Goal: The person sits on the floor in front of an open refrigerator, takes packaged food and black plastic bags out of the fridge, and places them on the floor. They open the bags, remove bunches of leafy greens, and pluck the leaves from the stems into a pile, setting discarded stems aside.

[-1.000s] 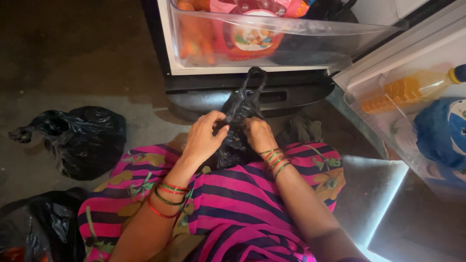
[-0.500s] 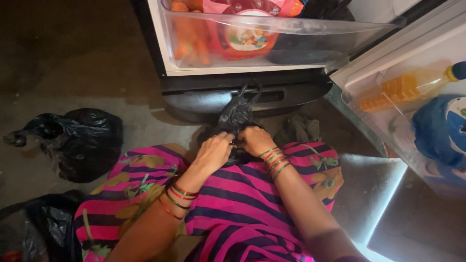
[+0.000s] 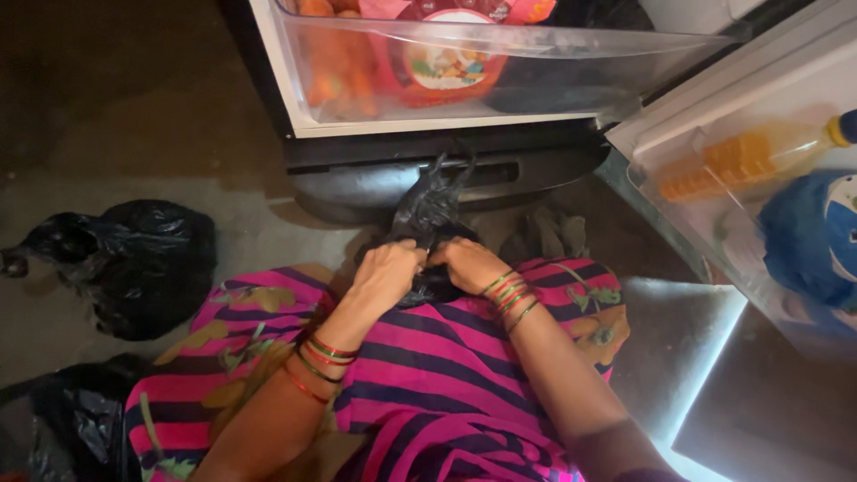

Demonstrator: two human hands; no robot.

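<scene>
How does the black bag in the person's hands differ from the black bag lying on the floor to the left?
The held bag is gripped by the left hand and right hand; the floor bag is untouched. The held bag sits at the person's lap with its handles sticking up; the floor bag lies slumped. The held bag looks smaller. Both are crinkled black plastic.

Black plastic bag (image 3: 428, 210) — crumpled, lap-held

- small black plastic bag (image 3: 430, 210): thin, crinkled, glossy
- clear plastic fridge drawer (image 3: 500, 76): smooth, shiny
- pink and navy striped cloth garment (image 3: 446, 357): soft, matt
- grey floor (image 3: 134, 116): rough, dull
</scene>
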